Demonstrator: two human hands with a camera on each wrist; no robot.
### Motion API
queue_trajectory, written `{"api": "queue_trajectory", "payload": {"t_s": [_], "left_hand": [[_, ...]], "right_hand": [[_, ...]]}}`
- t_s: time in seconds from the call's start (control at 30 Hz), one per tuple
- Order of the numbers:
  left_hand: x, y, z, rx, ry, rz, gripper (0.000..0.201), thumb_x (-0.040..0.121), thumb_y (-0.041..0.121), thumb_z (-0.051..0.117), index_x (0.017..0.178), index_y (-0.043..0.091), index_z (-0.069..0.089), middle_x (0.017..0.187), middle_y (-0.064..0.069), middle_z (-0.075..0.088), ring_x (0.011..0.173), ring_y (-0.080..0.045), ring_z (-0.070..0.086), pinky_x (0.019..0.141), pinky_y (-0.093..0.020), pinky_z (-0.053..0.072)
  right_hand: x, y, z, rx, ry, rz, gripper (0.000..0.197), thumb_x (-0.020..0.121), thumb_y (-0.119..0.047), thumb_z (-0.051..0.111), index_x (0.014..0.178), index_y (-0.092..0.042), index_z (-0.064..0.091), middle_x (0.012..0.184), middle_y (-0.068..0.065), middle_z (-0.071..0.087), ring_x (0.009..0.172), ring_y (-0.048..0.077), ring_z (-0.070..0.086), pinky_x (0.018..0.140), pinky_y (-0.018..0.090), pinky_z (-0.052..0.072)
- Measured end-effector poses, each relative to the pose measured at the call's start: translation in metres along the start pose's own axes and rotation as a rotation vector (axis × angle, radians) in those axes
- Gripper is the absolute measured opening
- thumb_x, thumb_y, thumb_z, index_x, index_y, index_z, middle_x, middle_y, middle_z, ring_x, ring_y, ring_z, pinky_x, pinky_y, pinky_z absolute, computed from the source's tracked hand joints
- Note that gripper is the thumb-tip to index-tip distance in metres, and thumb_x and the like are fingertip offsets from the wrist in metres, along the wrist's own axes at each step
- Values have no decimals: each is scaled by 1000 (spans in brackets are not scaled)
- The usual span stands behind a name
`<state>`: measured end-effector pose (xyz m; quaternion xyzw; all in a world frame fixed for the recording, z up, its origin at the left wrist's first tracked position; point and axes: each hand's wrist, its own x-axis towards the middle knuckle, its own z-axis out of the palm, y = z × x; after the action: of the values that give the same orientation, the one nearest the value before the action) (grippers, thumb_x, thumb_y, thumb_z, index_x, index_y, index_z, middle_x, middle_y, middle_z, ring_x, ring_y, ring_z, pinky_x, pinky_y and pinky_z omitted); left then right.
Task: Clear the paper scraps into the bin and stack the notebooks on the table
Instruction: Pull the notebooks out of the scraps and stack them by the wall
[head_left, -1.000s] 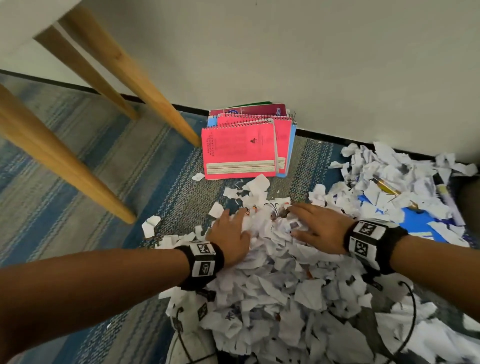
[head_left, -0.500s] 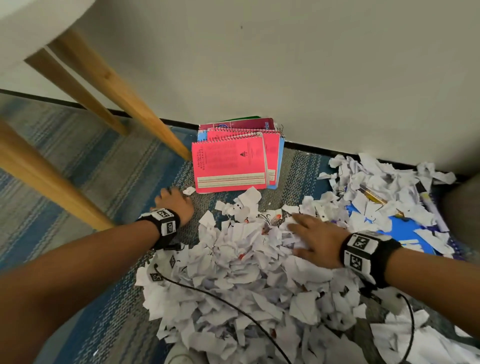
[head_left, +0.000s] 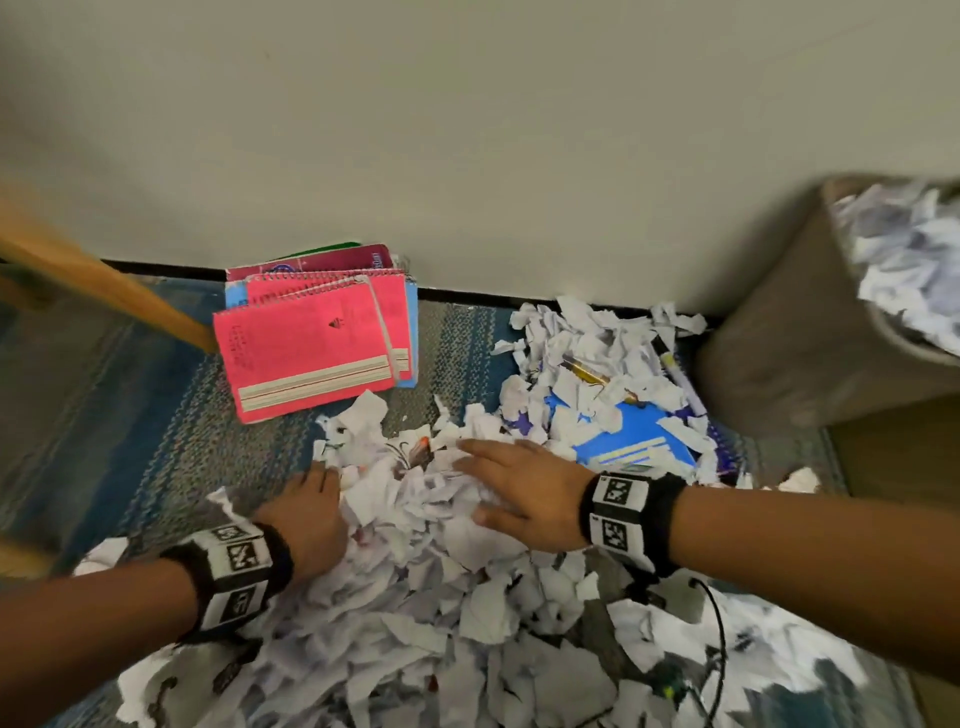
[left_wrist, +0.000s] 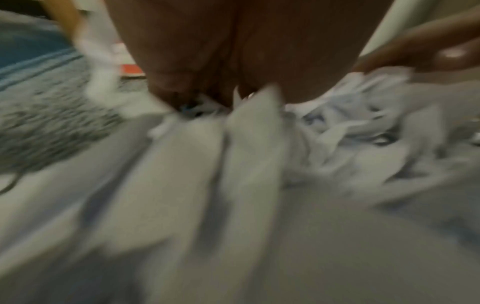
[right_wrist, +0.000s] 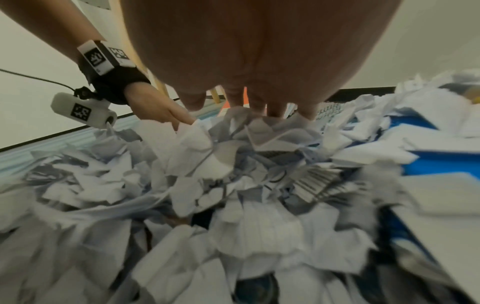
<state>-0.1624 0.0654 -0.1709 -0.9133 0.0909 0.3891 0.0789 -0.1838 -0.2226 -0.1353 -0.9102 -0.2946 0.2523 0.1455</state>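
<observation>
A big heap of white paper scraps (head_left: 415, 587) covers the striped rug in front of me. My left hand (head_left: 311, 512) presses against the heap's left side, fingers fairly straight and pushed into the paper (left_wrist: 259, 127). My right hand (head_left: 511, 488) lies flat on top of the heap with straight fingers (right_wrist: 262, 107). A pile of pink and red spiral notebooks (head_left: 311, 343) lies on the rug by the wall. A blue notebook (head_left: 631, 441) sits half buried under scraps at the right. The brown bin (head_left: 810, 322) stands at the right, holding crumpled paper.
A wooden table leg (head_left: 109, 291) slants down at the left, close to the pink notebooks. Pens (head_left: 680, 384) lie among the scraps near the bin. A black cable (head_left: 719, 634) trails from my right wrist over the paper. The wall runs along the back.
My left hand has come back from the rug near the pink notebooks to the left side of the heap. The view has swung right and the bin has come into sight.
</observation>
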Motion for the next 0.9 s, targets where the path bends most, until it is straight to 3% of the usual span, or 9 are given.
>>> {"api": "queue_trajectory", "payload": {"t_s": [0.1,0.17,0.23,0.4,0.5,0.6,0.7,0.77,0.9], "left_hand": [[-16,25,-49,212,44,73,36,94,31,38,117,12,57,124,-9,59,109,-23,60,88,-30,49],[-26,41,-87,395,100,112,31,94,32,39,110,17,61,114,-1,64,104,-20,62,83,-27,49],[-26,61,-116,587,139,180,32,97,29,37,117,16,58,119,-1,62,109,-22,60,81,-28,46],[-6,128,-151,724,121,399,33,93,23,38,112,12,63,115,-5,65,103,-26,62,79,-33,51],[20,176,-151,486,130,482,42,93,31,38,132,19,49,130,-9,55,115,-29,56,92,-37,48],[39,215,-128,235,122,546,62,93,43,44,149,34,20,153,-10,27,135,-36,35,107,-46,37],[53,222,-98,204,167,487,76,87,60,46,149,43,4,159,-6,-1,139,-43,20,105,-53,36],[63,213,-92,66,262,464,78,87,58,48,150,37,7,156,-11,6,134,-40,29,103,-50,38],[77,200,-100,-217,295,403,89,85,49,62,152,23,9,146,-15,17,121,-37,46,102,-40,41]], "right_hand": [[-27,24,-12,-88,140,158,59,88,-47,44,140,-17,40,147,9,36,128,30,41,104,43,38],[-48,48,-22,-141,164,367,50,84,-44,48,127,-19,45,130,7,43,114,30,46,93,41,43],[-71,72,-28,-130,160,594,44,83,-43,52,119,-19,45,120,7,45,108,30,47,86,40,46],[-111,116,-17,-38,-14,1012,81,83,-62,56,138,-8,32,139,19,36,127,38,40,101,40,38],[-114,117,1,92,-25,1046,84,86,-60,56,143,-5,27,143,22,34,130,39,40,106,41,37],[-108,111,7,225,10,1003,74,80,-51,64,134,-9,36,132,18,43,117,38,52,93,40,48],[-104,101,2,301,-80,863,38,84,-39,63,107,-9,59,112,17,61,104,34,61,78,33,50],[-102,96,-1,332,-128,794,26,92,-31,54,98,-9,65,107,16,65,100,32,61,76,31,45],[-104,108,-15,415,47,894,29,90,-31,52,104,-11,68,112,12,66,99,30,61,79,31,50]]}}
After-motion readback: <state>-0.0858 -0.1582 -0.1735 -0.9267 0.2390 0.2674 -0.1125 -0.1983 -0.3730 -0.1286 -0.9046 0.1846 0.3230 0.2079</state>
